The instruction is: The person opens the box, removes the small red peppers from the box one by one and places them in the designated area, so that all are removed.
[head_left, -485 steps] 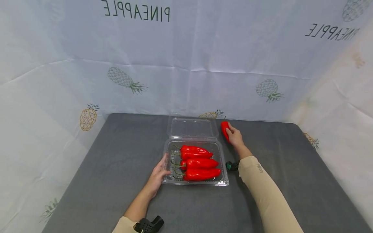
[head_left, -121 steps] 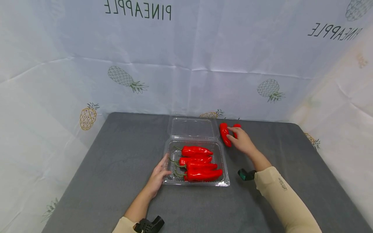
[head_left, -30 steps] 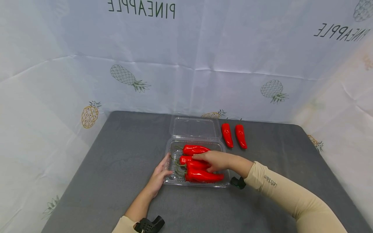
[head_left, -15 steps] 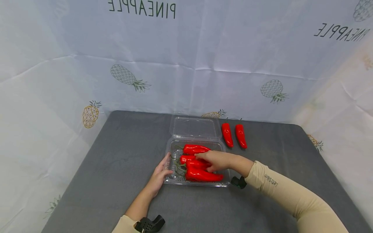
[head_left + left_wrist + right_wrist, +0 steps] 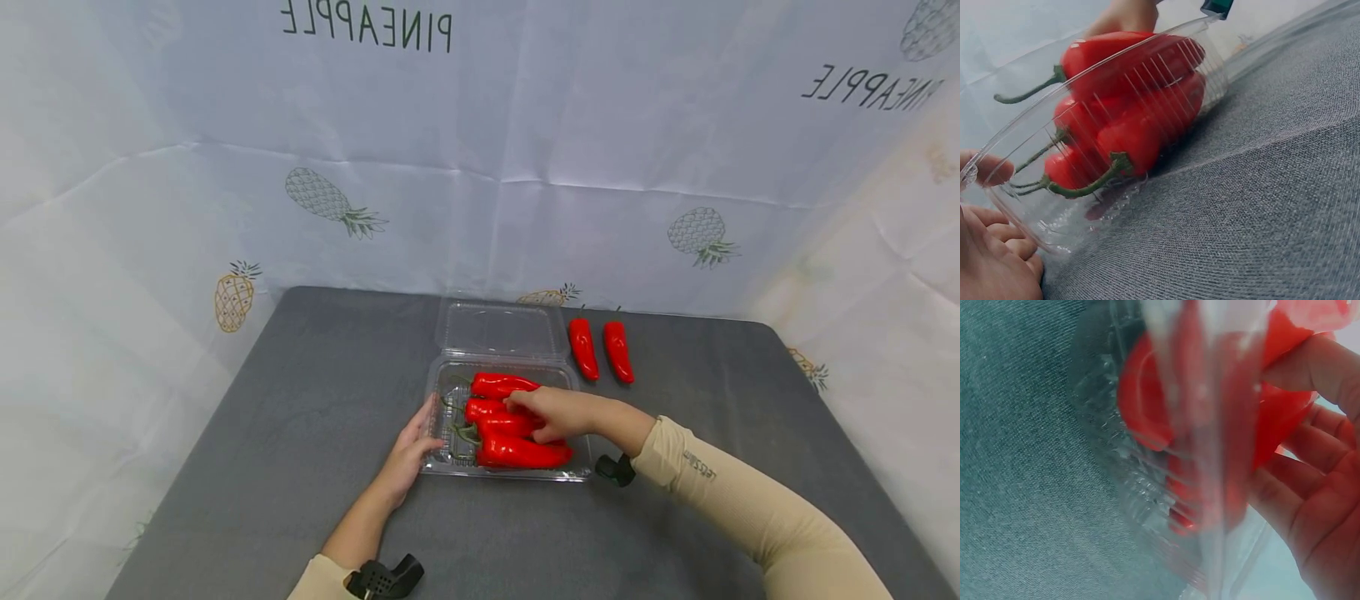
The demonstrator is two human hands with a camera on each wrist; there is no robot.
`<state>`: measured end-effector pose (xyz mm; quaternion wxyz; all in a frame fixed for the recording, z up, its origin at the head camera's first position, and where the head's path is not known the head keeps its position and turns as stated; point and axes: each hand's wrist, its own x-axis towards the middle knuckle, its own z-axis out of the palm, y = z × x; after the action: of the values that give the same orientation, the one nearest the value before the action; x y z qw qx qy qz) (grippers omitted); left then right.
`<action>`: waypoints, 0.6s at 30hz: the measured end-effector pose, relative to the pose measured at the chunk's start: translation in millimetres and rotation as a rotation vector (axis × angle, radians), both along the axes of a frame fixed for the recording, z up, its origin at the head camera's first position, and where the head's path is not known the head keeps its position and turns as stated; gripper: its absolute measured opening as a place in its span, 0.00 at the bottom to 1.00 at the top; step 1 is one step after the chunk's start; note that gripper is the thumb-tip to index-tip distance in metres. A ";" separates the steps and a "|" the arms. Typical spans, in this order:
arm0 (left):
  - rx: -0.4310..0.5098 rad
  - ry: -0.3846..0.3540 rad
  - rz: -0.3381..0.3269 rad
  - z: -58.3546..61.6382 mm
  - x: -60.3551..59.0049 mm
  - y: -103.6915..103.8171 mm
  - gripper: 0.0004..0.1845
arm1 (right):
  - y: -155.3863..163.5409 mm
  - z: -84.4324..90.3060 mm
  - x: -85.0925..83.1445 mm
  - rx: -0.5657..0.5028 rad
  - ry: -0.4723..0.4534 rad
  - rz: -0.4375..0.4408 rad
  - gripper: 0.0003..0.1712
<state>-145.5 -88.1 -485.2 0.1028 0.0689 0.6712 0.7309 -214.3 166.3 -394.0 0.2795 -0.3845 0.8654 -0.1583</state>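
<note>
Several glossy red peppers (image 5: 517, 452) with green stems lie side by side in a clear plastic clamshell container (image 5: 442, 362), stems to the left. My left hand (image 5: 405, 454) holds the container's left side, thumb over the rim, fingers outside; the left wrist view shows these fingers (image 5: 1007, 240) beside the clear wall. My right hand (image 5: 558, 412) reaches into the container over its right side and grips one of the middle peppers. In the right wrist view thumb and fingers (image 5: 1313, 450) close around a pepper (image 5: 1282, 419), partly behind the blurred plastic wall.
The container's clear lid (image 5: 502, 327) lies open toward the back. Right of it, two more red peppers, a left one (image 5: 582, 348) and a right one (image 5: 618, 352), lie on the grey table (image 5: 300, 400). A pineapple-print cloth (image 5: 480, 125) hangs behind the table.
Over the longer span, two peppers came to lie beside the lid, and my right hand moved from them into the container. In the last second it shifts slightly right; my left hand stays put.
</note>
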 end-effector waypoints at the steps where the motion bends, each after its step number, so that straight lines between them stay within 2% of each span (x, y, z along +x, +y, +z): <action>1: -0.002 -0.001 0.001 0.2 0.2 -0.1 0.40 | -0.2 0.8 0.3 0.001 0.004 0.003 0.27; 18: 0.012 -0.013 -0.010 -1.8 -1.3 0.0 0.41 | 1.3 7.9 3.2 -0.021 0.069 -0.010 0.34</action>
<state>-146.8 -88.1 -487.0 0.1102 0.0681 0.6656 0.7350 -211.1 167.6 -386.2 0.2445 -0.3884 0.8748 -0.1555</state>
